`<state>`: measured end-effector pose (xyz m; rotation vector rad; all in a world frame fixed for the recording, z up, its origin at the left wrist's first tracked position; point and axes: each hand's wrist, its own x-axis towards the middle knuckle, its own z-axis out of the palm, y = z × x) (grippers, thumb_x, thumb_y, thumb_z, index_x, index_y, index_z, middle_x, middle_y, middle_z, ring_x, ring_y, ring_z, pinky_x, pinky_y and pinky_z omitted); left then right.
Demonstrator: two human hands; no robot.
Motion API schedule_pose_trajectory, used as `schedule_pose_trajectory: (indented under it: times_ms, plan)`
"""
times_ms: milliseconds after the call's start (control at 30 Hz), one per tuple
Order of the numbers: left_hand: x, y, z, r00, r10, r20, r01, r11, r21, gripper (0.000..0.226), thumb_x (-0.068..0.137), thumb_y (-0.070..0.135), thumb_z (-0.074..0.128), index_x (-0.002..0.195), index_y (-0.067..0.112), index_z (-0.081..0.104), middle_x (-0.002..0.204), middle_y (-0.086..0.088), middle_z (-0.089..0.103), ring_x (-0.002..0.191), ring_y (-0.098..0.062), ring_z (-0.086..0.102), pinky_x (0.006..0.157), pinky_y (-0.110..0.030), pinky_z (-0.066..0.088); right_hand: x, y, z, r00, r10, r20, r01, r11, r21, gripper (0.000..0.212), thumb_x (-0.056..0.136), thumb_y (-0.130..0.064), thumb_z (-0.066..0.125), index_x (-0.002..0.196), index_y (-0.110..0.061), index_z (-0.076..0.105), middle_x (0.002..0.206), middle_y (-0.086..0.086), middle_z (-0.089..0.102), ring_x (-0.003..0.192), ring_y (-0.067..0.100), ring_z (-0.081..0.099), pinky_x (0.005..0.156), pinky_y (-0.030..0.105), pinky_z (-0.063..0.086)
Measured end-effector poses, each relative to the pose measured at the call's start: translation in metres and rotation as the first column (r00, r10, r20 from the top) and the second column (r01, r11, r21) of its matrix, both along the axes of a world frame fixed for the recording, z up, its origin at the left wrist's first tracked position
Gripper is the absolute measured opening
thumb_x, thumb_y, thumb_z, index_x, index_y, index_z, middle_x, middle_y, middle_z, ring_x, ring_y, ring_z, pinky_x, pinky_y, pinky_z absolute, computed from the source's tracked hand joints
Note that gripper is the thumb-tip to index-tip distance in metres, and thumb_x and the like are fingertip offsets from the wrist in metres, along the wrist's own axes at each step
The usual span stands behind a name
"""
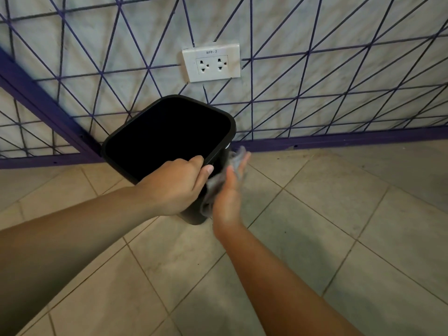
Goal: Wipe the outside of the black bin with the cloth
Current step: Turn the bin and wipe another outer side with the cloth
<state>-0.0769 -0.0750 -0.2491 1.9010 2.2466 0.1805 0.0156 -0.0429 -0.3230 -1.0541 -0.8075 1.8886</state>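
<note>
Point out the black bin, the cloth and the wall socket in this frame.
black bin (219,110): head view, on the far right rim corner.
cloth (213,184): head view, on the grey fold beside the right palm.
wall socket (211,63): head view, on the white faceplate's middle.

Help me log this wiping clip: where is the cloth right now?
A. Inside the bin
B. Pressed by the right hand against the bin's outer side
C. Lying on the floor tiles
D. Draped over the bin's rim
B: the right hand, fingers straight, presses the grey cloth flat against the black bin's outer wall, while the left hand grips the rim.
</note>
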Motion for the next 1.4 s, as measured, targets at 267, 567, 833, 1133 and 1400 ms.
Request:
schedule_pose_trajectory:
  times_ms: [267,567,833,1133,1400]
  plan:
    - [-0.009,0.005,-0.005,0.994,-0.045,0.102,0.042,0.999,0.029,0.057,0.099,0.054,0.020,0.098,0.016,0.062,0.081,0.003,0.067,0.076,-0.010,0.066,0.073,-0.035,0.054,-0.032,0.016,0.002,0.991,-0.120,0.059,0.113,0.987,0.111,0.067,0.113,-0.050,0.027,0.177,-0.032,0.022,0.187,-0.013,0.014,0.174,0.006,0.002,0.137,0.025,0.000]
    - [-0.012,0.009,-0.007,0.978,-0.037,0.204,0.027,0.998,0.049,0.053,0.099,0.053,0.022,0.089,0.022,0.064,0.072,0.006,0.068,0.068,-0.005,0.067,0.067,-0.034,0.055,-0.044,-0.003,-0.009,0.995,-0.095,0.001,0.092,0.972,0.215,0.109,0.090,-0.097,0.032,0.178,-0.033,0.025,0.186,-0.012,0.020,0.173,0.005,0.012,0.144,0.035,0.009]
    - [-0.009,0.012,-0.005,0.982,-0.038,0.185,0.027,0.998,0.064,0.047,0.098,0.049,0.023,0.085,0.024,0.060,0.069,0.006,0.064,0.064,-0.005,0.063,0.062,-0.025,0.049,-0.044,0.010,-0.009,0.988,-0.155,-0.022,0.157,0.976,0.153,0.098,0.092,-0.073,0.040,0.177,-0.027,0.029,0.185,-0.005,0.026,0.173,0.013,0.020,0.143,0.047,0.017]
    - [-0.009,0.011,-0.005,0.987,-0.052,0.152,0.038,0.995,0.091,0.048,0.098,0.050,0.020,0.079,0.025,0.056,0.066,0.005,0.060,0.062,-0.008,0.060,0.060,-0.029,0.048,-0.043,0.032,-0.016,0.983,-0.183,-0.011,0.183,0.977,0.106,0.071,0.113,-0.050,0.036,0.178,-0.024,0.021,0.188,-0.004,0.017,0.176,0.014,0.008,0.144,0.039,0.007]
    - [-0.007,0.012,-0.004,0.994,-0.055,0.097,0.046,0.995,0.089,0.038,0.100,0.044,0.024,0.069,0.033,0.042,0.059,0.008,0.050,0.053,-0.006,0.052,0.053,-0.019,0.033,-0.043,0.044,-0.021,0.981,-0.192,0.016,0.190,0.978,0.085,0.102,0.088,-0.070,0.035,0.177,-0.022,0.028,0.185,0.003,0.027,0.174,0.019,0.020,0.143,0.051,0.014]
